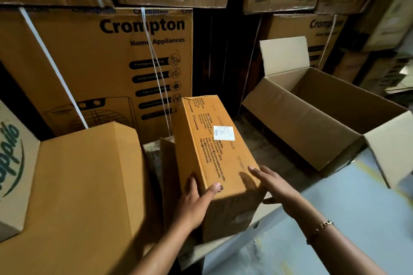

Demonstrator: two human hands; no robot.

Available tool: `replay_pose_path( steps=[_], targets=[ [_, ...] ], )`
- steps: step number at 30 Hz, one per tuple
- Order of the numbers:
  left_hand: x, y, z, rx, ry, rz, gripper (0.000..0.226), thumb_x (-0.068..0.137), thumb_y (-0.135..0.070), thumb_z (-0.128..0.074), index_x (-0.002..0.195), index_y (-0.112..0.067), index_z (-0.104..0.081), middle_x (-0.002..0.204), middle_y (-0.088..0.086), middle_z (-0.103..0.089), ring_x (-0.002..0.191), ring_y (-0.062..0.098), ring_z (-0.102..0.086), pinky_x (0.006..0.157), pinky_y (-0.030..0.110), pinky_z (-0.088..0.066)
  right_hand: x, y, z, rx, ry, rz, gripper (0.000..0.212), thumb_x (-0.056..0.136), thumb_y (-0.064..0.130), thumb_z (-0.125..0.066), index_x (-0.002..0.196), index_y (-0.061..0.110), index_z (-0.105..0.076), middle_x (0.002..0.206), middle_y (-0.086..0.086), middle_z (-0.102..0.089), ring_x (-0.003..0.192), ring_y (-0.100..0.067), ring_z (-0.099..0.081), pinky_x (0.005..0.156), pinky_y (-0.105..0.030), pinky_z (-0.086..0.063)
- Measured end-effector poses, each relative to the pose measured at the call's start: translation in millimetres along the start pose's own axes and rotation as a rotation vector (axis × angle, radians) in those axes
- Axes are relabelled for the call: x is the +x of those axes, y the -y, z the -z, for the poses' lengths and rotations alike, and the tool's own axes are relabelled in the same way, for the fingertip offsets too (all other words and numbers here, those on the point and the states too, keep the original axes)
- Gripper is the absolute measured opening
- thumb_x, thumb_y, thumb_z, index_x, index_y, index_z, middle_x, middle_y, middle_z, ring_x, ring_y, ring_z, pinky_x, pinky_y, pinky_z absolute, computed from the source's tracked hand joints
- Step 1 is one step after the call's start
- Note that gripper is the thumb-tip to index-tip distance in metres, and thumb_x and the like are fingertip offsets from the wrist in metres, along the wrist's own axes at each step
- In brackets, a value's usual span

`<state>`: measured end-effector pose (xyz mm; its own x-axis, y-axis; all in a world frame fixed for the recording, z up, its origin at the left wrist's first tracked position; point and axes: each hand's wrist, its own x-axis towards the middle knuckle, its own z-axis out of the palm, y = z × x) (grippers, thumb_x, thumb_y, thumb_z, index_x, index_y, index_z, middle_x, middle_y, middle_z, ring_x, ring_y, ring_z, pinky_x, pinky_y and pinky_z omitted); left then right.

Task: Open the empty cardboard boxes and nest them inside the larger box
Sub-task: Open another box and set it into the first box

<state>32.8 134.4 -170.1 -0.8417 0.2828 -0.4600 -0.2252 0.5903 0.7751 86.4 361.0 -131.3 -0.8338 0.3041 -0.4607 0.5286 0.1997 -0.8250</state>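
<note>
Step in hand, as I read it: pick-up and orienting of one small box [212,147], not yet opened and not yet nested.

- Small box: closed as far as I can see, long face up with a white label. It is tilted, far end higher. It sits between the plain box [85,185] on the left and the large open box [312,118] on the right, well apart from the latter. Can't tell if its near end rests on the cardboard below or is carried.
- Left hand [196,198]: grip holds the near left corner, thumb on the top face and fingers down the left side.
- Right hand [276,185]: grip wide, fingers laid fairly straight over the top right edge, thumb at the near end face. Looks like a steadying press more than a clamp.
- Large open box: flaps up and out, and what I see of the inside holds nothing.

Next move, my call: find the flap end and pop the flaps, most likely at the near end, which is in shadow. Then swing right and lower the small box into the large one. It needs clearance over the near wall and the raised flaps.

Counts:
- 1 small box in hand
- 1 large open box
- 1 plain closed box
- 1 printed box [11,163] at the far left edge
- at least 6 stacked cartons [96,62] behind, some strapped; those further right are too blurred to count
- 2 hands
- 1 bracelet [321,227] on the right wrist
</note>
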Motion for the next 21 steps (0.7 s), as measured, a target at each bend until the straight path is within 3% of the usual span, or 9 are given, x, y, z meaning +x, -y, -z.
replay_pose_path(
  steps=[2,4,7,10,12,15,18,21],
  targets=[
    [-4,-2,-12,-0.245,0.038,0.059,0.109,0.068,-0.091,-0.046,0.156,-0.028,-0.031,0.158,0.005,-0.037,0.14,0.028,-0.039,0.112,0.041,-0.03,-1,0,-6,-0.089,-0.039,0.056,0.041,0.093,0.062,-0.052,0.125,0.038,-0.042,0.106,0.017,-0.059,0.095,-0.01,-0.063,0.081,-0.044,-0.06],
    [-7,-5,-19,-0.321,0.036,0.055,0.089,0.08,-0.08,-0.048,0.153,-0.029,-0.037,0.158,0.005,-0.036,0.14,0.027,-0.038,0.11,0.039,-0.03,-1,-2,-9,-0.132,-0.062,0.1,0.048,0.094,0.059,-0.052,0.134,0.036,-0.039,0.105,0.023,-0.057,0.095,-0.01,-0.064,0.087,-0.044,-0.06],
    [-4,-9,-27,-0.312,0.01,0.063,0.096,0.079,-0.082,-0.048,0.157,-0.03,-0.027,0.162,0.005,-0.027,0.145,0.027,-0.03,0.114,0.043,-0.026,4,-5,-1,-0.153,-0.065,0.14,0.064,0.095,0.057,-0.051,0.15,0.033,-0.028,0.103,0.029,-0.049,0.095,-0.008,-0.062,0.092,-0.042,-0.057],
    [-5,-21,-40,-0.237,-0.028,0.085,0.118,0.06,-0.095,-0.041,0.159,-0.033,-0.017,0.162,0.005,-0.028,0.144,0.028,-0.033,0.114,0.045,-0.028,15,-10,16,-0.107,-0.01,0.134,0.063,0.098,0.053,-0.051,0.152,0.033,-0.026,0.11,0.022,-0.054,0.094,-0.008,-0.063,0.072,-0.027,-0.057],
    [-3,-33,-56,-0.168,-0.047,-0.002,0.126,0.051,-0.098,-0.03,0.159,-0.038,-0.002,0.164,0.001,-0.021,0.145,0.027,-0.03,0.114,0.044,-0.028,24,-16,34,-0.046,0.005,0.087,0.059,0.099,0.051,-0.049,0.151,0.035,-0.026,0.118,0.014,-0.056,0.095,-0.01,-0.063,0.06,-0.023,-0.056],
    [2,-57,-87,-0.032,-0.085,-0.127,0.123,0.055,-0.1,-0.018,0.155,-0.039,0.019,0.168,-0.007,0.003,0.153,0.022,-0.01,0.122,0.052,-0.014,39,-31,66,0.039,-0.003,0.032,0.039,0.104,0.045,-0.042,0.141,0.038,-0.035,0.113,0.014,-0.056,0.099,-0.015,-0.063,0.062,-0.03,-0.059],
    [8,-79,-120,0.065,-0.154,-0.2,0.118,0.056,-0.101,-0.009,0.149,-0.04,0.028,0.166,-0.008,0.016,0.154,0.019,0.0,0.123,0.051,-0.006,54,-46,97,0.096,-0.009,0.0,0.018,0.105,0.045,-0.038,0.12,0.041,-0.047,0.109,0.009,-0.057,0.098,-0.018,-0.063,0.069,-0.04,-0.063],
    [21,-98,-151,0.198,-0.275,-0.248,0.116,0.052,-0.102,0.006,0.144,-0.037,0.036,0.162,-0.007,0.028,0.153,0.017,0.011,0.123,0.046,0.001,76,-59,120,0.159,0.046,-0.022,0.028,0.101,0.055,-0.041,0.117,0.037,-0.055,0.112,0.0,-0.064,0.098,-0.024,-0.067,0.063,-0.039,-0.062]
  ],
)
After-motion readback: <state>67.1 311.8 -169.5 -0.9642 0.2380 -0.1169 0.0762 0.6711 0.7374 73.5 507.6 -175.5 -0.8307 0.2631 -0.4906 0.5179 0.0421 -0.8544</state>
